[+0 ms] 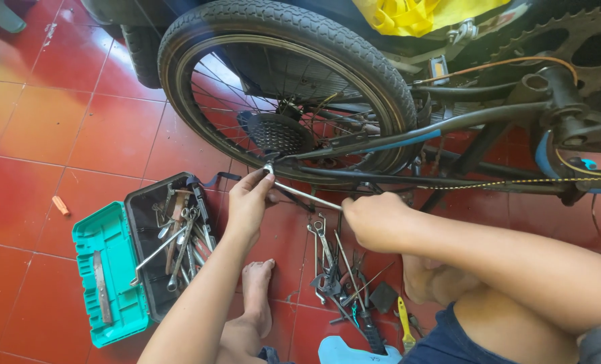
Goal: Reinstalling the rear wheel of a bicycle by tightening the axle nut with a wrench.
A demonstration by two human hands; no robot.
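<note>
A bicycle's rear wheel [199, 40] with a black tyre and a dark cassette [277, 133] stands before me, the bike frame [448, 125] running right. My left hand [248, 200] pinches the head of a long metal wrench [307, 196] at the wheel's axle nut [268, 168]. My right hand [374, 219] is closed around the wrench's other end. The wrench slopes down from the axle toward the right.
An open teal and black toolbox [105, 283] with several wrenches sits on the red tiled floor [37, 135] at the left. Loose wrenches and pliers [337, 276] lie between my legs. A yellow-handled tool [405, 327] lies nearby. My bare foot [256, 293] rests beside the toolbox.
</note>
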